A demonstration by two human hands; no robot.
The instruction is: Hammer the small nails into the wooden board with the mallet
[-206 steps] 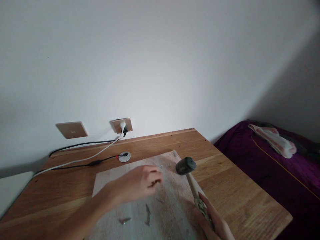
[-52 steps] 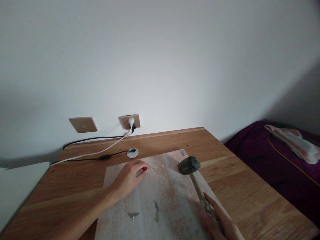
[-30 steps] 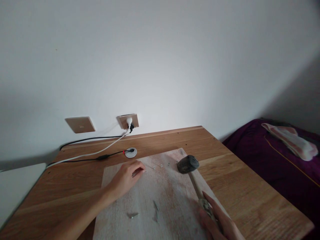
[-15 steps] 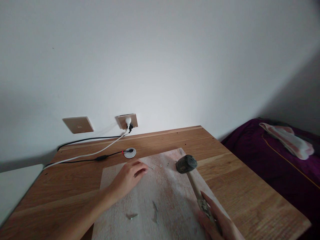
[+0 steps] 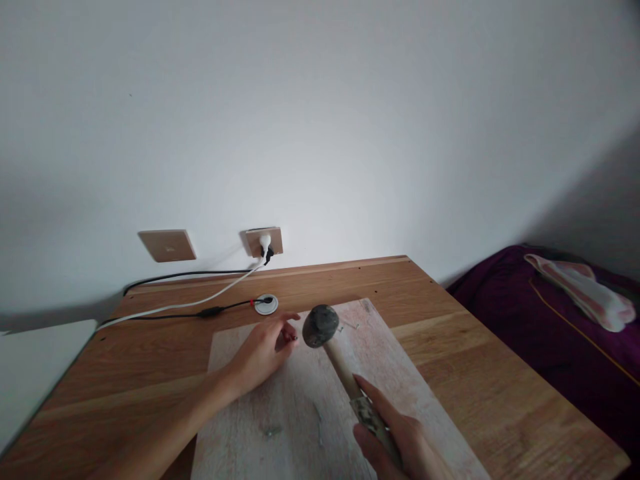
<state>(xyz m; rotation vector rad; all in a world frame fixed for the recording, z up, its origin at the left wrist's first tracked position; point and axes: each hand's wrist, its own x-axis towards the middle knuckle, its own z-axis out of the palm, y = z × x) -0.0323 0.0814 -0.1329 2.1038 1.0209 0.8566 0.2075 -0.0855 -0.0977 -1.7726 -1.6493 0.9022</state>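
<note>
Presently the hammer (image 5: 339,355) is in the grip of the right hand (image 5: 400,445). Its fingers (image 5: 374,402) are closed round the lower, wrapped part of the pale wooden handle, with the forefinger laid along the shaft. The dark, rounded head is at the far end of the shaft from those fingers, over the board (image 5: 405,363). It is blurred, and contact with the surface cannot be confirmed. The head sits just to the right of the fingertips of the left hand (image 5: 260,353), very nearly touching them.

The left hand lies palm down on the board. Its thumb and forefinger are drawn together at the tips and the remaining fingers (image 5: 287,329) are loosely curled. One fingertip shows red polish. Whether anything is pinched between the tips cannot be made out.

The board is pale and worn, pinkish in patches, and lies flat on the wooden worktop (image 5: 480,380) beneath both hands. Loose nails (image 5: 273,431) lie on it between the left forearm and the right fingers. A few small metal pieces (image 5: 354,325) sit just beyond the hammer head, too small to identify.

Beyond the left fingertips, a white round grommet (image 5: 265,305) is set in the worktop, with a black cable (image 5: 210,311) running to it. A white cable (image 5: 200,302) leads up to the wall socket (image 5: 264,241), and a blank plate (image 5: 167,245) is mounted to the socket's left. Well to the right of the right fingers stands a bed (image 5: 540,333) with a purple cover, and a pinkish cloth (image 5: 583,291) lies on it.
</note>
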